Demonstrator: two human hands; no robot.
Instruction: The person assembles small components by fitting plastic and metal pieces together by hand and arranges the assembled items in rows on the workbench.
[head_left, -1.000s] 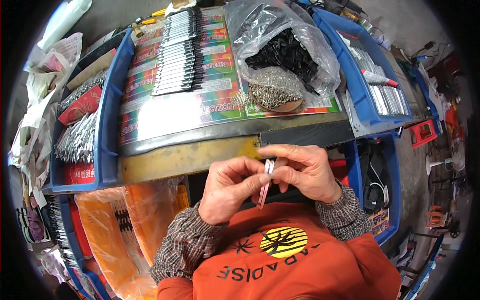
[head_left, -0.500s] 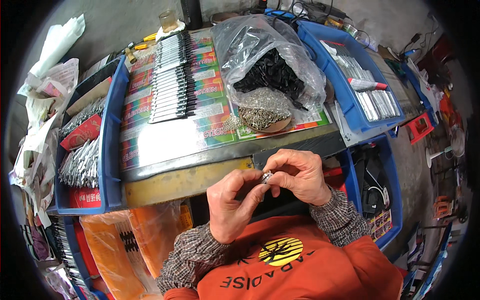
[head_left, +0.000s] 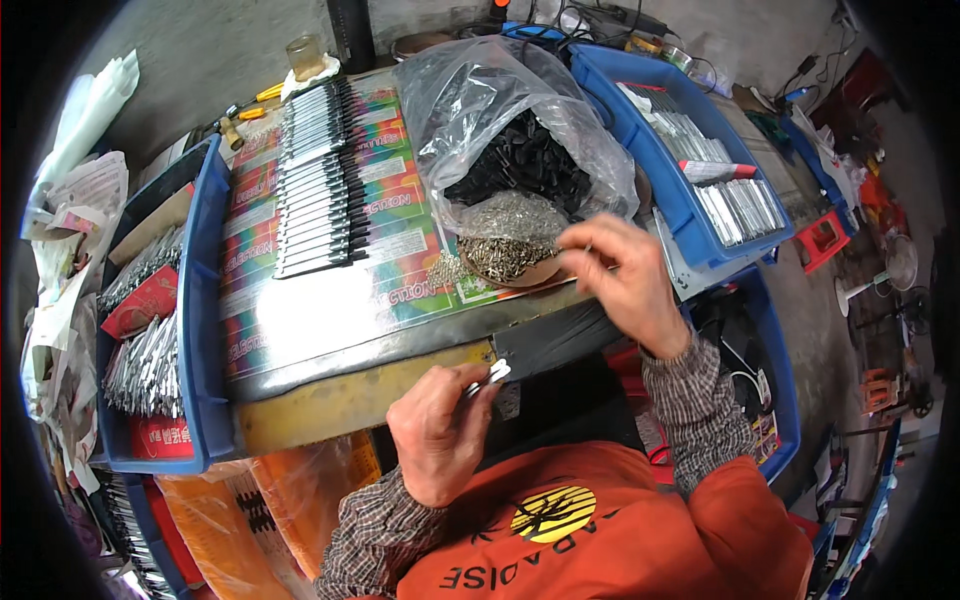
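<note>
Metal piece (head_left: 497, 373) was in the left hand (head_left: 440, 428), just off the table's front edge (head_left: 365, 392). Left fingers were pinched on it, pale end poking out past thumb and forefinger; likely gripped that way to leave the tip exposed and workable. Right hand (head_left: 632, 288) was over the near side of the small metal pins (head_left: 500, 258), fingers curled, thumb near forefinger; couldn't tell if anything was between them. Pins were heaped on a round dish (head_left: 545, 272), probably to contain them within easy reach, though some lay loose beside it. Behind, a clear plastic bag (head_left: 425, 110) lay mouth toward the person, apparently for easy access to the black parts (head_left: 530, 165). Left of that, strips with black ends (head_left: 312, 195) sat side by side on a colourful mat (head_left: 390, 225), seemingly lined up for order. Blue bins stood either side, left one (head_left: 207, 330) and right one (head_left: 590, 75), probably keeping more metal pieces sorted.
</note>
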